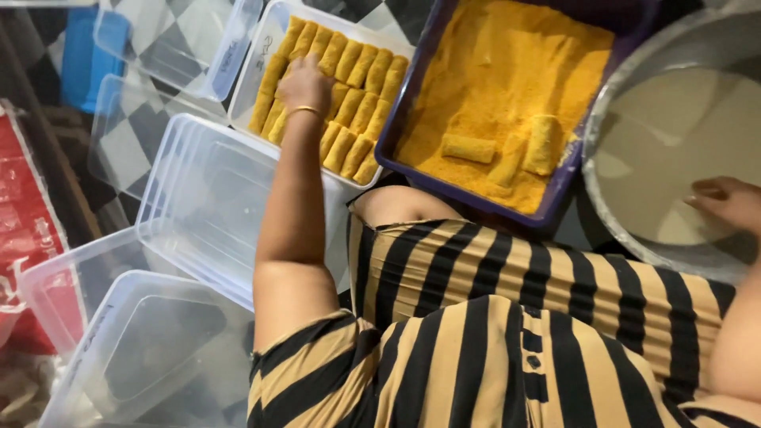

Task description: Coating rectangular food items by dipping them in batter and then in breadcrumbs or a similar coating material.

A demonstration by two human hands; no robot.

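My left hand point(304, 83) reaches forward and rests palm-down on rows of breaded yellow rolls point(365, 87) packed in a clear plastic container point(265, 47); whether it grips a roll is hidden. A gold bangle circles that wrist. To the right, a blue tray point(394, 131) holds orange-yellow crumbs point(507, 71) with three coated rolls point(468, 148) lying in them. My right hand point(725, 202) lies at the near edge of a large metal bowl point(626, 71) of pale batter point(674, 135), fingers bent, nothing seen in it.
Several empty clear plastic containers point(206, 198) and lids point(174, 40) lie to the left on a black-and-white checked floor. A red package point(24, 214) sits at the far left. My striped black-and-tan clothing point(491, 333) fills the lower middle.
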